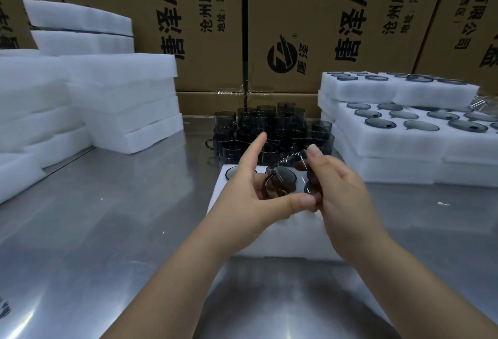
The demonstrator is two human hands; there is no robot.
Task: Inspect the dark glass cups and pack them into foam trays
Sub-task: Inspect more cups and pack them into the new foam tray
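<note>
Dark smoked-glass cup over the white foam tray — left hand and right hand both grip it.
The tray's far-left pocket holds a seated cup; filled foam trays stack at the right edge of the steel tabletop, blank foam slabs at its left, loose cups by the far edge — open steel nearer, cardboard cartons behind.

Dark glass cup tilted over foam tray; more cups clustered behind.
</note>
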